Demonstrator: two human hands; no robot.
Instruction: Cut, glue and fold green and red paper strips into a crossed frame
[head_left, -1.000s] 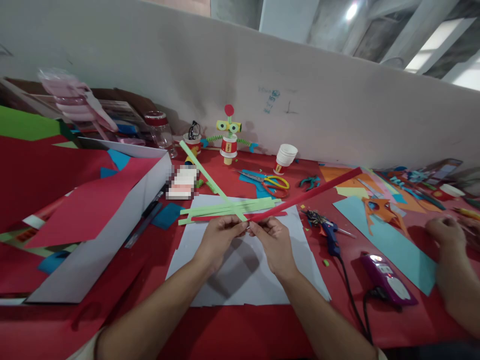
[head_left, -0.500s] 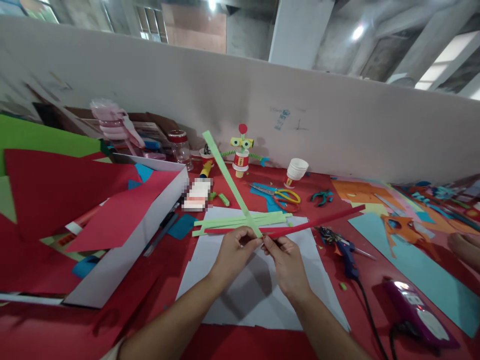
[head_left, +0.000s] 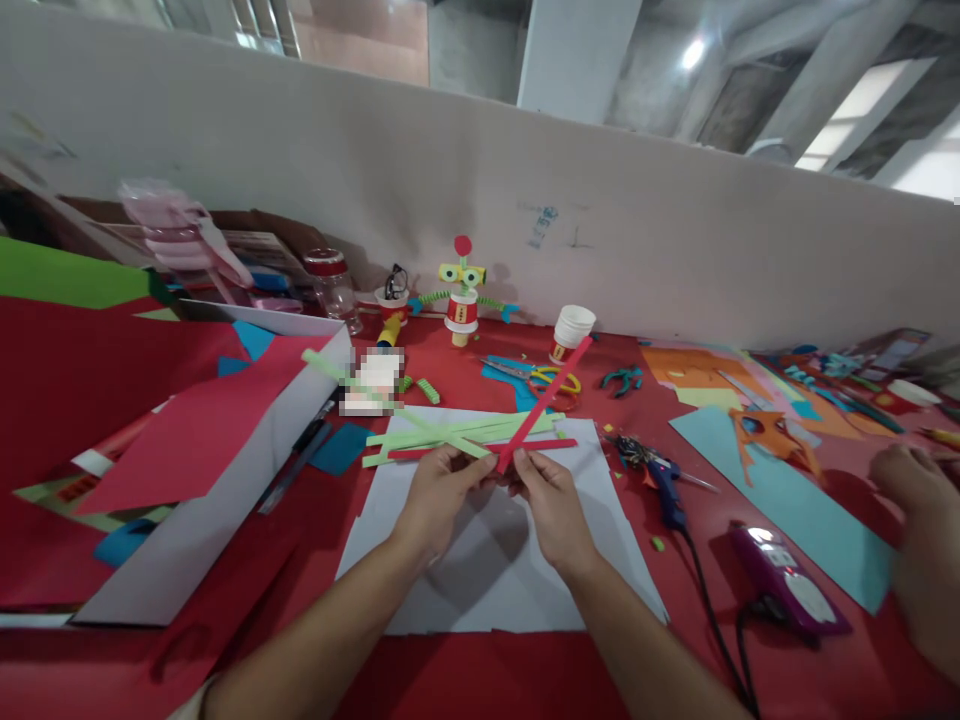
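My left hand [head_left: 439,497] pinches the near end of a light green paper strip [head_left: 405,411], which stretches up and to the left. Close beside it, my right hand [head_left: 546,500] pinches a red paper strip [head_left: 546,403] that slants up and to the right. The two strips come together between my fingertips; how they join there is hidden by the fingers. Behind my hands, several light green strips [head_left: 480,430] and another red strip [head_left: 559,446] lie on a stack of white paper [head_left: 487,590].
A paper-cup figure [head_left: 461,310], stacked cups [head_left: 574,328], scissors [head_left: 551,378] and pliers [head_left: 622,380] stand or lie behind. To the right are a glue gun [head_left: 664,485], a purple device [head_left: 787,580] and another person's hand [head_left: 911,490]. A box [head_left: 225,500] of coloured paper sits left.
The green strip has swung down to the left, and the red strip has swung from nearly level to steeply upright. My view has shifted slightly to the right.
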